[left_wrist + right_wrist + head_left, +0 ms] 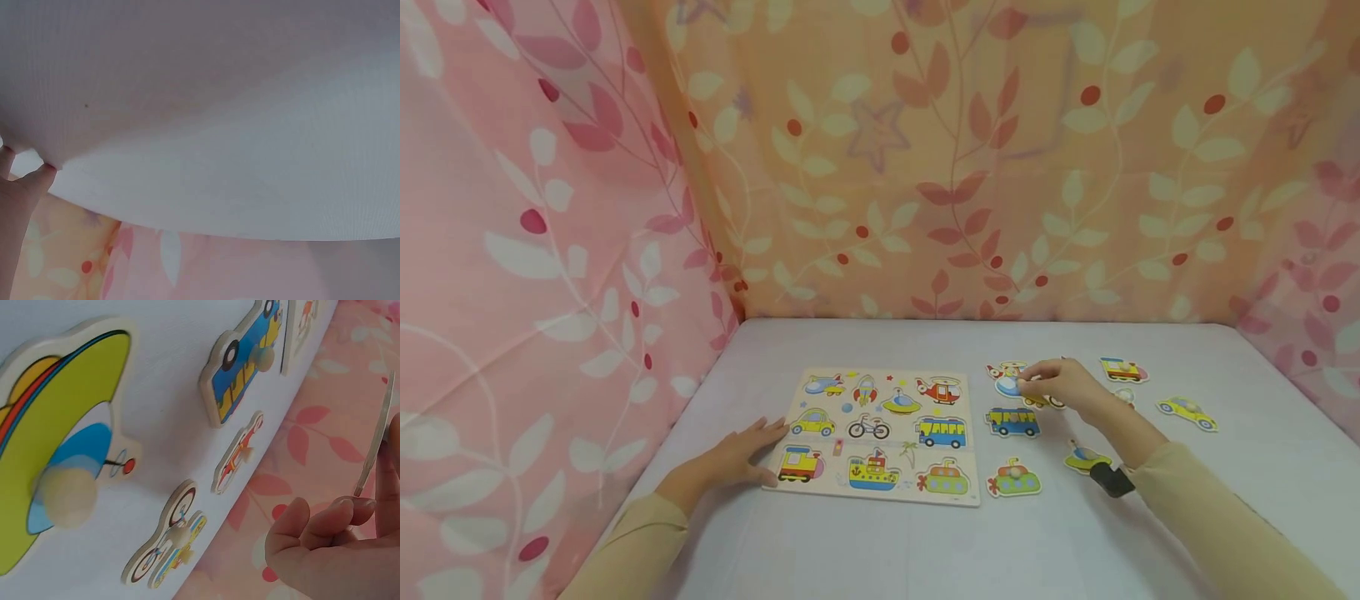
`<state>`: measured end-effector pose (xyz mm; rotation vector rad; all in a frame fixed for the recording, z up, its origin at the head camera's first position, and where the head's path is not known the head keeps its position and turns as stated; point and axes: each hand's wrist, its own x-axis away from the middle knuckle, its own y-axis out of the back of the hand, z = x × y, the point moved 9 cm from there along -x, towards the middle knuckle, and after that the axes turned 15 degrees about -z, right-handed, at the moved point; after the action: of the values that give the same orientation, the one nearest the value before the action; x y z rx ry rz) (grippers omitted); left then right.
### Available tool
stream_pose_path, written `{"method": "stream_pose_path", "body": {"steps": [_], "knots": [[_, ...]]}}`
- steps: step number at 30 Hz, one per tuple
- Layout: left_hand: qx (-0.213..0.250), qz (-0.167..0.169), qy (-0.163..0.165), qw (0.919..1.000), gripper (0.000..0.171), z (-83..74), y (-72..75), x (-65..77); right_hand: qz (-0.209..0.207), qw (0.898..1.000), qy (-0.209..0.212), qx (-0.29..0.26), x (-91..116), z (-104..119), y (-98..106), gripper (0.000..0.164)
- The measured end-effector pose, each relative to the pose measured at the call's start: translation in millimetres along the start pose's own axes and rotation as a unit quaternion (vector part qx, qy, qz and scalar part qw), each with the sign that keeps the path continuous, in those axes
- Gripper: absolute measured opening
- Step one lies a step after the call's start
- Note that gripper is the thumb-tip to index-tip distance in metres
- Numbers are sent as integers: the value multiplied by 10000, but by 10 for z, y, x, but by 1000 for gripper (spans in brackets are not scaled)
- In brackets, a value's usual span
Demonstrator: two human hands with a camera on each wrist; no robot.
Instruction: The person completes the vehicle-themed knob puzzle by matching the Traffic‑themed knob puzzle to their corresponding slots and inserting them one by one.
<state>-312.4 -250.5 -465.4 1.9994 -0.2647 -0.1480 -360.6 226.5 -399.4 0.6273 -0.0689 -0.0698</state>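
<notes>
My left hand (733, 456) rests at the left edge of a wooden puzzle board (865, 437) printed with vehicles, its fingertips touching that edge. In the left wrist view, part of the left hand (22, 194) shows against a pale surface. Above the loose pieces right of the board, my right hand (1067, 385) pinches a puzzle piece (1008, 387) with light blue on it. The right wrist view shows this thin puzzle piece (375, 437) edge-on, off the table, in the fingers of the right hand (331, 550). Its picture is hidden there.
Knobbed pieces lie on the white table (880, 550): a helicopter (1000, 371), bus (1012, 422), submarine (1014, 479), flying saucer (1086, 459), train (1123, 369), car (1187, 412) and bicycle (156, 544). Floral curtains (880, 167) stand behind and at both sides.
</notes>
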Motion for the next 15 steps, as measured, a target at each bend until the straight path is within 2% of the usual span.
{"method": "stream_pose_path", "body": {"steps": [7, 15], "knots": [[31, 24, 107, 9999, 92, -2, -2, 10, 38, 10000, -85, 29, -36, 65, -73, 41], [-17, 0, 103, 9999, 92, -17, 11, 11, 15, 9999, 151, 62, -98, 183, -147, 39]]}}
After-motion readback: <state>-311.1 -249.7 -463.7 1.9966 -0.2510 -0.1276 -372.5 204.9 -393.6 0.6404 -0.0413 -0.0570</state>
